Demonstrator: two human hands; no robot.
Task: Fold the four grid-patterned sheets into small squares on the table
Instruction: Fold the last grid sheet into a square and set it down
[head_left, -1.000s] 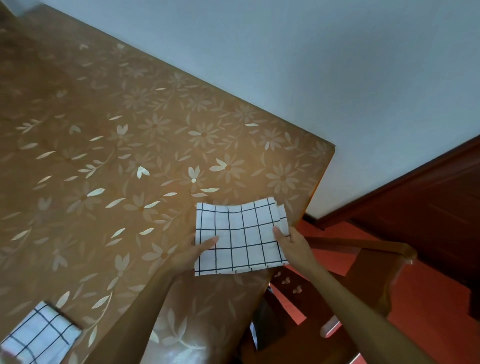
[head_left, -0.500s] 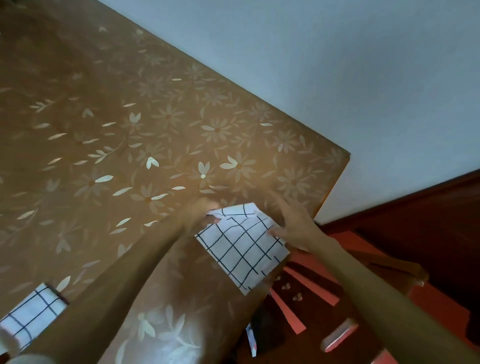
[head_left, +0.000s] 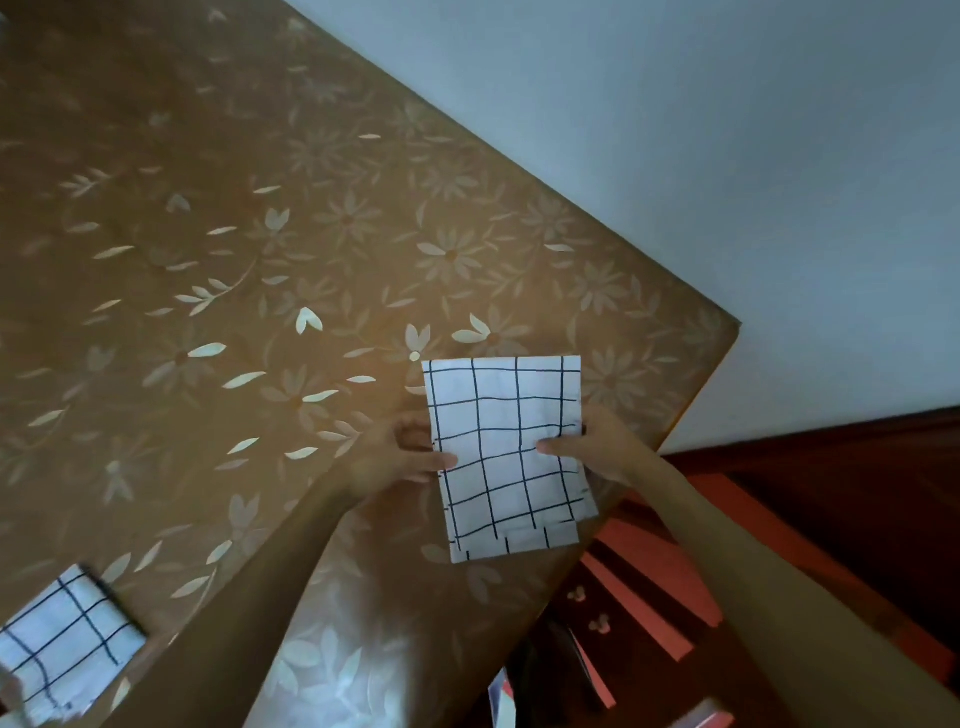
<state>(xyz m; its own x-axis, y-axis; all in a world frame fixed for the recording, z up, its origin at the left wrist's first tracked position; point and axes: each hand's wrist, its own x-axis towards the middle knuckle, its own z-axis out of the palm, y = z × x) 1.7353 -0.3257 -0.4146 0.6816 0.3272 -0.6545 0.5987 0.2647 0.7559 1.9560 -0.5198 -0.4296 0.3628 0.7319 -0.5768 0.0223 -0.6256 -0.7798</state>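
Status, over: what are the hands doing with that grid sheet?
Left hand and right hand each pinch a side edge of the folded sheet. Second folded sheet lies apart, lower left. Nothing blocking.

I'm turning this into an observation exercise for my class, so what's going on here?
A person is folding grid-patterned sheets on a floral table. Both hands pinch one partly folded sheet by its side edges, left hand on the left, right hand on the right, near the table's edge. A second sheet, already folded, lies at the lower left.
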